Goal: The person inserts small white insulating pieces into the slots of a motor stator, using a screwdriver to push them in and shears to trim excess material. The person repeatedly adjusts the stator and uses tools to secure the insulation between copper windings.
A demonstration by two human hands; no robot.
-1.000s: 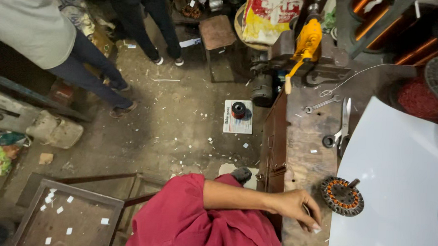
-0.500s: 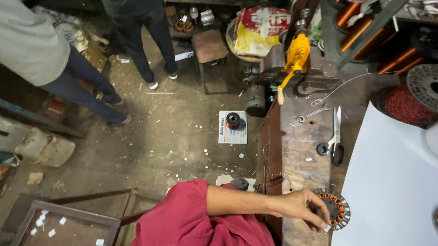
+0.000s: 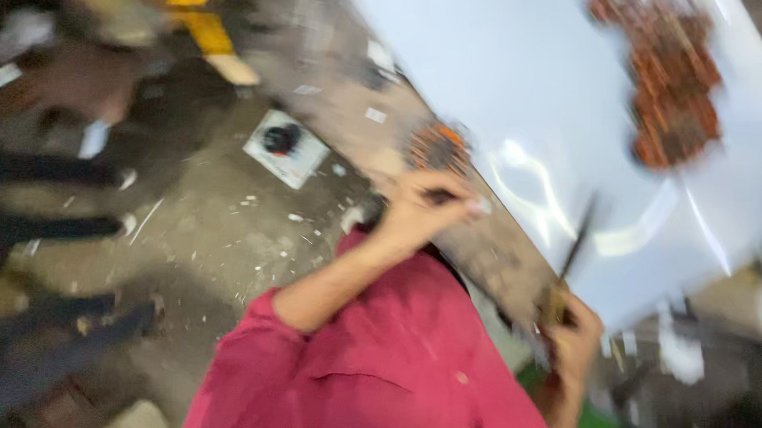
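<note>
- The left hand (image 3: 419, 211) rested at the worktop (image 3: 489, 251) edge, fingers curled just beside a small copper-wound stator (image 3: 438, 147); blur hid whether they clamped anything.
- The right hand (image 3: 575, 335) was closed on a thin dark tool (image 3: 576, 242), which pointed over the white sheet (image 3: 529, 84).
- A larger copper coil (image 3: 677, 81) lay on the sheet, well apart.

Two hands: left hand (image 3: 423, 209), right hand (image 3: 575, 335). One round copper-wound coil (image 3: 438, 147) just beyond the left hand. One thin dark tool (image 3: 576, 242) above the right hand. One white sheet (image 3: 529, 93). One reddish blurred heap (image 3: 674, 81) well beyond both hands.
</note>
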